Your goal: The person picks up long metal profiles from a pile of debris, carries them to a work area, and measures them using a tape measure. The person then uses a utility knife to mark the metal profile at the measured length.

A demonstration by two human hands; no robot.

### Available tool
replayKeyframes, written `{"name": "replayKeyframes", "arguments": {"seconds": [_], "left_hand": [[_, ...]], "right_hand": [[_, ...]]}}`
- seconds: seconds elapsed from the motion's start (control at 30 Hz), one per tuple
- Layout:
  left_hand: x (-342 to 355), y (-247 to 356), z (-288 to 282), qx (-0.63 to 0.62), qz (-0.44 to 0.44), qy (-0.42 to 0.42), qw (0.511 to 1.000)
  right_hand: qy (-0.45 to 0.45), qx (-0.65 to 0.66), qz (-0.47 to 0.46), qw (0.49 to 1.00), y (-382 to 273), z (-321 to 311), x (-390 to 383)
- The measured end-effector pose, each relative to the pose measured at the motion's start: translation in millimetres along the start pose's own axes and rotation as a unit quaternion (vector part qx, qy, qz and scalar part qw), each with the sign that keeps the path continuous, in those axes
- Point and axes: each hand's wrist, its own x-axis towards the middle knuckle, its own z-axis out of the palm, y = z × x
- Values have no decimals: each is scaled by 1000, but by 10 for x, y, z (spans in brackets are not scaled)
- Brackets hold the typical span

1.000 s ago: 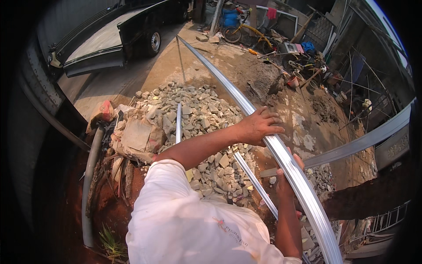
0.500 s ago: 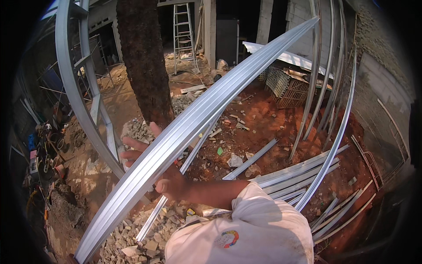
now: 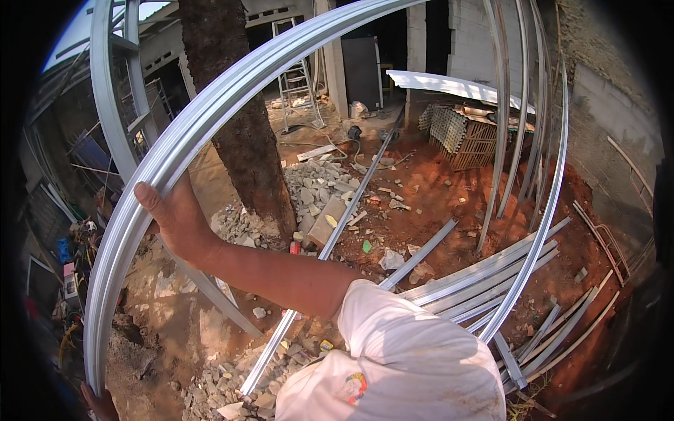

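Observation:
A long bundle of shiny ribbed galvanised steel profiles (image 3: 260,74) arcs up from the lower left and leaves the picture at the top. My right hand (image 3: 184,223) grips it on the left side, thumb across the near face; the other fingers are mostly hidden behind the metal. My right arm reaches across from the white sleeve. At the bottom left corner, my left hand (image 3: 100,405) is only partly in view, around the lower end of the same bundle. Its fingers are in shadow. A single thin profile (image 3: 337,231) lies on the ground beyond my right arm.
A tree trunk (image 3: 239,140) and an upright metal frame (image 3: 105,84) stand left. Stone rubble (image 3: 316,186) covers the ground. More profiles (image 3: 491,270) are stacked to the right. A bamboo crate (image 3: 477,144) sits under a white sheet; a stepladder (image 3: 295,77) stands behind.
The bundle has swung left and upward, its far end now out of the picture. My right hand has gone from spread fingers to gripping it, farther left. The view has shifted slightly.

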Motion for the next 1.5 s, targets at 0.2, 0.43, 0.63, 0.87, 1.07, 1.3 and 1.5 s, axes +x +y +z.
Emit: {"name": "replayKeyframes", "arguments": {"seconds": [0.2, 0.43, 0.63, 0.87, 1.07, 1.3, 1.5], "left_hand": [[-219, 1074, 550, -100, 24, -116, 988], [-1037, 1735, 1218, -189, 168, -151, 956], [-1845, 1990, 1509, -198, 182, -261, 927], [-2505, 1928, 1655, -158, 198, -343, 905], [-2794, 2013, 1787, -137, 185, -408, 883], [-2923, 2251, 2127, -122, 184, -423, 879], [-2896, 2453, 2526, -117, 190, -428, 876]], "right_hand": [[166, -29, 131, 977, 759, -852, -324], [342, -77, 298, 888, 1115, -1750, -1443], [435, -165, 388, 796, 1141, -2201, -2314], [492, -163, 428, 740, 1071, -2370, -3122], [503, -129, 446, 729, 1094, -2590, -3465], [533, -189, 485, 667, 1456, -3018, -3687], [514, -185, 508, 666, 1675, -3213, -3345]]}}
